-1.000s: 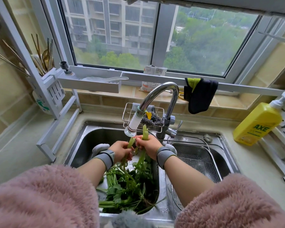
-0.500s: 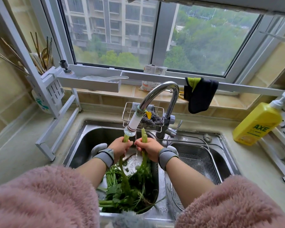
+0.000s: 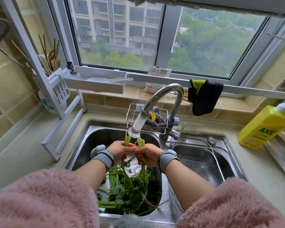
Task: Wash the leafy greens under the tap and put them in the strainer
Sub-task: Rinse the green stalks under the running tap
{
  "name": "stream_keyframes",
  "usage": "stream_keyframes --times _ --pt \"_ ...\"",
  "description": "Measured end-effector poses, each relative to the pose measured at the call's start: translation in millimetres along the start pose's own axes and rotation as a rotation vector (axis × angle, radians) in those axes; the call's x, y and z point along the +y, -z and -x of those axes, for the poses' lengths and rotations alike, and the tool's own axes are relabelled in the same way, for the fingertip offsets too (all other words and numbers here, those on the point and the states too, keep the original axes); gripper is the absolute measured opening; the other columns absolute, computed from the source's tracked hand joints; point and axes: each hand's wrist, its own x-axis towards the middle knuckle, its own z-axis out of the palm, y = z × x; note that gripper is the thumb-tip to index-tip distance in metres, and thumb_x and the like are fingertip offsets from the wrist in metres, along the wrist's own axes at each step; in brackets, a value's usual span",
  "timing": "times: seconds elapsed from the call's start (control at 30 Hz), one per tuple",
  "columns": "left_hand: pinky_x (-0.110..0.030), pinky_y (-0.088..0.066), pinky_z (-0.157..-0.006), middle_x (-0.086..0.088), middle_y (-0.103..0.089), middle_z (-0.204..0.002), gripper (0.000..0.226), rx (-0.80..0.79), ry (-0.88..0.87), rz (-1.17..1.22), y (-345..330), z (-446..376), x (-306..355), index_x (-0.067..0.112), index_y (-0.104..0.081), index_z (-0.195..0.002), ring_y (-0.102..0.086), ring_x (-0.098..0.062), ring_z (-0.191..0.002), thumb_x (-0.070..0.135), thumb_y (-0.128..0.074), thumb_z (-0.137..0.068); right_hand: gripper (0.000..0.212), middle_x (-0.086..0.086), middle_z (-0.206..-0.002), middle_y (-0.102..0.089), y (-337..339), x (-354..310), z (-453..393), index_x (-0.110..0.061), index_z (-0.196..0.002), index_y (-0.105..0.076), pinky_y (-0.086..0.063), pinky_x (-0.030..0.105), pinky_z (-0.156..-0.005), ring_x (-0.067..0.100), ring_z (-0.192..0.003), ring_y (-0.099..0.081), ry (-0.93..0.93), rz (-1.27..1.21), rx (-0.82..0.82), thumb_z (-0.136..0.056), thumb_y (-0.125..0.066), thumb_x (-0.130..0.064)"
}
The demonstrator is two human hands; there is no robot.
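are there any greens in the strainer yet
No, the strainer in the right basin shows only bare mesh; the greens lie in the left basin.

Daylit window [image 3: 155, 38], tiled walls [image 3: 7, 89], perhaps beige

Two hands are at the centre: one left hand [image 3: 120, 151] and one right hand [image 3: 146, 154], each gripping one green stalk [image 3: 125, 140]. One tap [image 3: 163, 102] stands at twelve o'clock from them. One heap of leafy greens [image 3: 128, 191] lies at six o'clock in the left of two sink basins [image 3: 89, 142]. One strainer [image 3: 199, 160] sits at three o'clock. One yellow bottle [image 3: 263, 127] stands at two o'clock, one dark cloth [image 3: 204, 96] at one o'clock, one wire rack [image 3: 132, 112] at twelve.
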Motion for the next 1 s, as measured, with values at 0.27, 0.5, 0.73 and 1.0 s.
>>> stream_keyframes --times 0.27,0.5,0.73,1.0 --pt "-0.027 -0.045 -0.066 -0.006 -0.061 -0.062 0.013 0.043 0.004 -0.059 1 -3 -2 0.005 -0.064 -0.071 -0.054 -0.018 -0.065 -0.002 -0.064 -0.082 0.029 -0.005 -0.045 -0.042 -4 -1 3 -0.011 -0.07 -0.042 -0.034 0.019 -0.047 0.007 -0.04 -0.039 -0.002 -0.019 -0.088 -0.092 -0.03 0.004" --pt "-0.026 -0.041 -0.062 -0.007 -0.061 -0.065 0.019 0.158 -0.042 0.026 3 -5 2 0.007 -0.049 -0.077 -0.048 -0.017 -0.063 0.0 -0.045 -0.095 0.027 0.003 -0.065 -0.067 7 2 -1 -0.012 -0.093 -0.06 -0.038 0.019 -0.052 0.006 -0.046 -0.048 0.052 -0.106 -0.058 -0.101 -0.034 -0.015" --pt "-0.028 -0.039 -0.055 -0.008 -0.042 -0.066 0.02 0.191 0.005 0.083 -3 -3 3 0.006 -0.044 -0.087 -0.042 -0.018 -0.055 -0.01 -0.033 -0.092 0.033 0.002 -0.056 -0.048 4 4 -2 -0.012 -0.084 -0.055 -0.034 0.016 -0.042 0.005 -0.037 -0.04 0.071 0.054 0.133 -0.1 -0.037 -0.034" --pt "-0.016 -0.035 -0.04 0.003 -0.044 -0.048 0.018 -0.023 -0.002 0.12 -3 -4 4 -0.003 -0.062 -0.097 -0.034 -0.006 -0.041 0.012 -0.056 -0.091 0.029 0.001 -0.044 -0.052 2 4 -2 -0.011 -0.075 -0.044 -0.026 0.014 -0.039 0.006 -0.034 -0.035 -0.042 -0.02 -0.017 -0.088 -0.029 0.009"
